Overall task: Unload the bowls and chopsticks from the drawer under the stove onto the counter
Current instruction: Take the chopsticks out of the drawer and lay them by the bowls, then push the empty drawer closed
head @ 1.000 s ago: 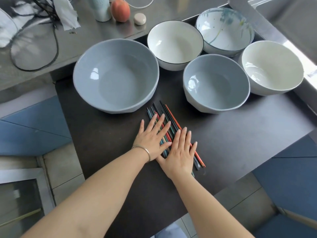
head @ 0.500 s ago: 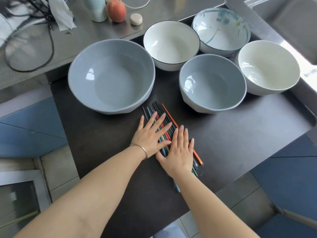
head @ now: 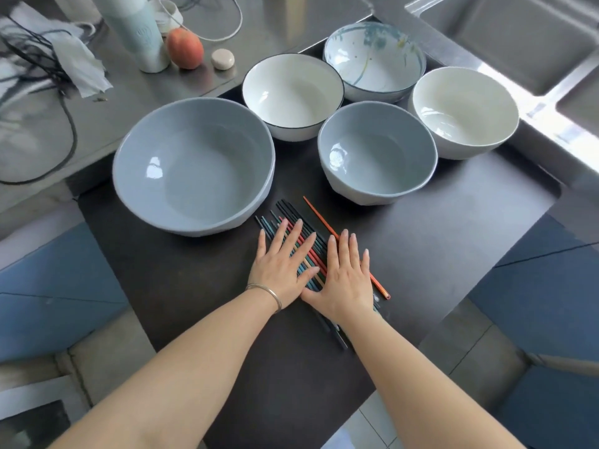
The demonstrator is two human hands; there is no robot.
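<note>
- Head view: both hands, left hand (head: 281, 268) and right hand (head: 346, 276), are pressed flat, fingers spread, on the bundle of coloured chopsticks (head: 301, 251) lying on the dark pulled-out drawer surface (head: 453, 228).
- Since a second ago, one orange chopstick (head: 327, 226) is seen rolled further aside; the bundle is judged being gathered, not yet lifted.
- The five ceramic bowls (head: 194, 166) are kept in the drawer, beside the steel desk (head: 48, 140).
</note>
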